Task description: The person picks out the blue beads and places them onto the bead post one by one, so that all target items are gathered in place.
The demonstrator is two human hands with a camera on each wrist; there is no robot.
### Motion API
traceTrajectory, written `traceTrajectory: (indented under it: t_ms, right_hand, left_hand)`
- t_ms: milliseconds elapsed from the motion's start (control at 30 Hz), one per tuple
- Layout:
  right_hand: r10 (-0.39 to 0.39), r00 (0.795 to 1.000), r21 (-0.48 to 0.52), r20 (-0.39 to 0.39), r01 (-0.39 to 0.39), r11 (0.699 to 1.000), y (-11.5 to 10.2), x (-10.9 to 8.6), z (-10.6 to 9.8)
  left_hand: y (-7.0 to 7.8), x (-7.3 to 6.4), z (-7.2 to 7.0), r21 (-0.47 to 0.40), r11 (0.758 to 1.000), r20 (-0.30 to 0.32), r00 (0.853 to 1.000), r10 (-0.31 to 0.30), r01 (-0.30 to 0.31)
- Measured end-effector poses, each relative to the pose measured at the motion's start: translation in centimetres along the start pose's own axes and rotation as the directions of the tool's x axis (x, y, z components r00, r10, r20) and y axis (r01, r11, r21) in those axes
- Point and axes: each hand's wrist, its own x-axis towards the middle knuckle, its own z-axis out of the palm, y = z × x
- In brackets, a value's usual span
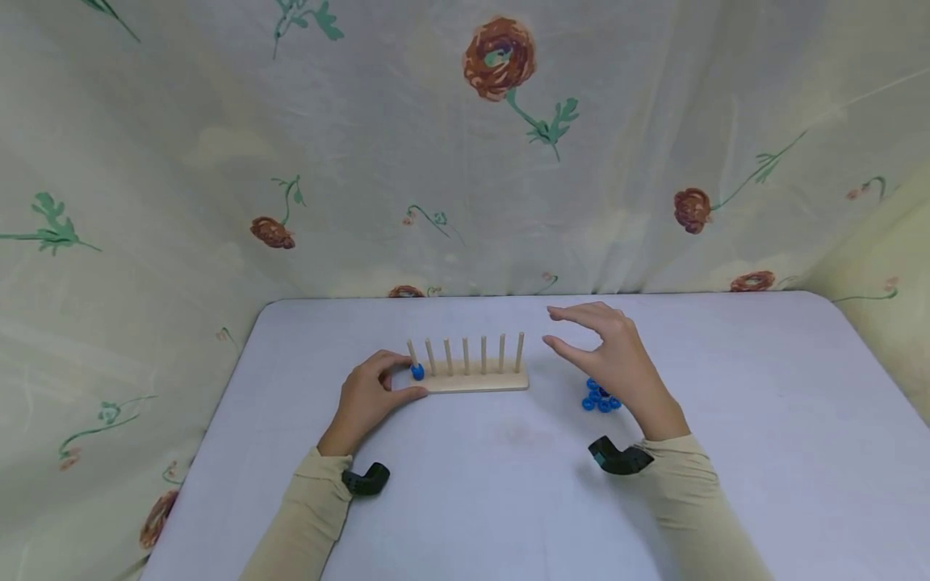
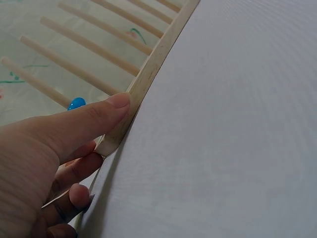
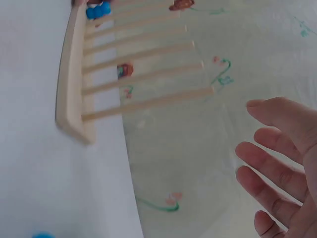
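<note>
A pale wooden peg rack (image 1: 475, 386) stands on the table, its upright pegs in one row. My left hand (image 1: 369, 397) grips its left end, the thumb (image 2: 119, 100) along the front edge of the base and the other fingers round the end and behind. Blue beads (image 1: 417, 372) sit low on the leftmost peg, partly behind the thumb in the left wrist view. My right hand (image 1: 613, 355) is raised to the right of the rack, thumb and fingers spread apart with nothing between them. Below it lies a small pile of blue beads (image 1: 597, 398), partly hidden by the wrist.
A white table (image 1: 508, 500) with rounded back corners carries it all. Behind it and at the sides hangs a flowered curtain (image 1: 407, 121). A black wrist device (image 1: 366, 479) is on the left wrist and another black device (image 1: 619, 457) on the right.
</note>
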Motion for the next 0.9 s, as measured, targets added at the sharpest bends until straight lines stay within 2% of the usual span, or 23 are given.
traceTrajectory:
  t_ms: [267, 400, 533, 633, 767, 900]
  right_hand:
    - [0.112, 0.992, -0.062, 0.056, -0.109, 0.992, 2.1, -2.7, -2.7]
    - [0.144, 0.985, -0.089, 0.094, -0.136, 0.987, 3.2, -4.3, -3.6]
    - [0.145, 0.981, -0.102, 0.129, -0.132, 0.986, 4.2, -5.7, -4.3]
    - [0.179, 0.968, -0.131, 0.174, -0.158, 0.979, 4.6, -6.6, -4.8]
    - [0.238, 0.942, -0.182, 0.238, -0.198, 0.963, 5.0, -7.7, -5.3]
    - [0.239, 0.93, -0.208, 0.278, -0.184, 0.961, 5.6, -8.4, -5.4]
  left_hand:
    - [-0.1, -0.1, 0.0, 0.001, 1.0, -0.007, 1.0, 0.01, -0.01]
    - [0.0, -0.1, 0.0, 0.0, 1.0, -0.006, 1.0, 0.012, -0.012]
    - [0.2, -0.1, -0.1, 0.002, 1.0, -0.006, 1.0, 0.004, -0.004]
    - [0.2, -0.2, -0.1, 0.002, 1.0, -0.004, 1.0, 0.002, -0.001]
    - [0.3, -0.2, -0.1, 0.002, 1.0, -0.003, 1.0, 0.002, -0.002]
    - [0.3, -0.2, -0.1, 0.003, 1.0, -0.004, 1.0, -0.002, 0.002]
